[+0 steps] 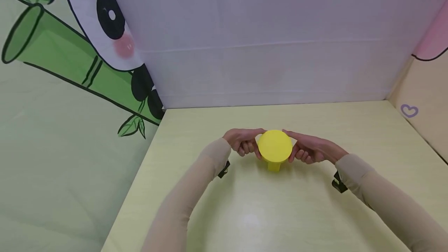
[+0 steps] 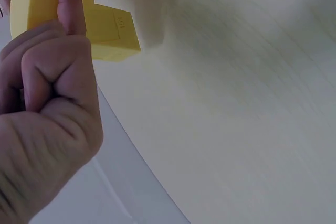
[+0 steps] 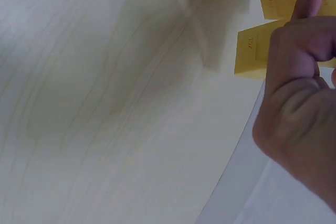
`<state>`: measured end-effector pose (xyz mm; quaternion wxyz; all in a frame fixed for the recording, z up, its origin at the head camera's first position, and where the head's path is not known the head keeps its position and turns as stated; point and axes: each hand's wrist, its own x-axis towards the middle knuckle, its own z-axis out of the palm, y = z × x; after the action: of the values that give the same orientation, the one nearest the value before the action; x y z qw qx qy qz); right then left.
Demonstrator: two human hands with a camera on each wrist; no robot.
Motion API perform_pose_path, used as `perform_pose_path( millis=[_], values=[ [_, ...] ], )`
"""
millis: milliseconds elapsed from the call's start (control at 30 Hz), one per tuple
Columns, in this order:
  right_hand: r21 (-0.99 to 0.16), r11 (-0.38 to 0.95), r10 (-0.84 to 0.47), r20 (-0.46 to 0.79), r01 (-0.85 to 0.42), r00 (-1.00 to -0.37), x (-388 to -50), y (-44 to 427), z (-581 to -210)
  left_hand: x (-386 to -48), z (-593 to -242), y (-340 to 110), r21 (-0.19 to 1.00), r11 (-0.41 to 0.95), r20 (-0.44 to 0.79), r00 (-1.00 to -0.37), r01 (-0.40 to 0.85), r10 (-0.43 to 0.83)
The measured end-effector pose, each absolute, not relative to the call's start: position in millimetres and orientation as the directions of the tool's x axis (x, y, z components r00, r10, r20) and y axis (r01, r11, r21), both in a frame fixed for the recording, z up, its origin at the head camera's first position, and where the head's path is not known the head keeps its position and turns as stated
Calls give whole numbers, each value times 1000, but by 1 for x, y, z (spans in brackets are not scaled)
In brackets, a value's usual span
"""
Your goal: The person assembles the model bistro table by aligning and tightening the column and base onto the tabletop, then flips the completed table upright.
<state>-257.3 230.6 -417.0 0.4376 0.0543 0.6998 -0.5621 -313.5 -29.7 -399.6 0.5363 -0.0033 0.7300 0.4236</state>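
Observation:
A small yellow stool point(image 1: 274, 146) with a round flat top stands near the middle of the table. My left hand point(image 1: 243, 141) grips its left side between thumb and index finger, the other fingers curled under. From the right, my right hand point(image 1: 313, 149) holds the opposite side in much the same way. The left wrist view shows a blocky stool leg point(image 2: 113, 32) just beyond the left hand point(image 2: 52, 98). In the right wrist view, legs with small raised marks point(image 3: 252, 51) show beside the right hand point(image 3: 299, 87). The stool's far side is hidden.
The pale wooden table point(image 1: 245, 213) ends at the back against a white cloth wall point(image 1: 266, 57). At the left hangs a green printed cloth point(image 1: 63, 158) with bamboo and a panda. A beige panel point(image 1: 427, 88) with a purple heart borders the right side.

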Motion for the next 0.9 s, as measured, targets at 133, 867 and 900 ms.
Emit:
perform_pose_path(
  millis=[133,867,900],
  values=[
    [-723,361,-407,-691,590,-598,-263,231,-421,-318,-405,-26,608,632,-792,-426,-482,437],
    [-800,383,-367,-590,461,-719,-260,240,-434,-319,-424,-38,676,608,-716,-564,-416,411],
    [-822,391,-356,-550,414,-756,-255,242,-436,-315,-425,-43,701,620,-673,-615,-353,411]
  ],
)
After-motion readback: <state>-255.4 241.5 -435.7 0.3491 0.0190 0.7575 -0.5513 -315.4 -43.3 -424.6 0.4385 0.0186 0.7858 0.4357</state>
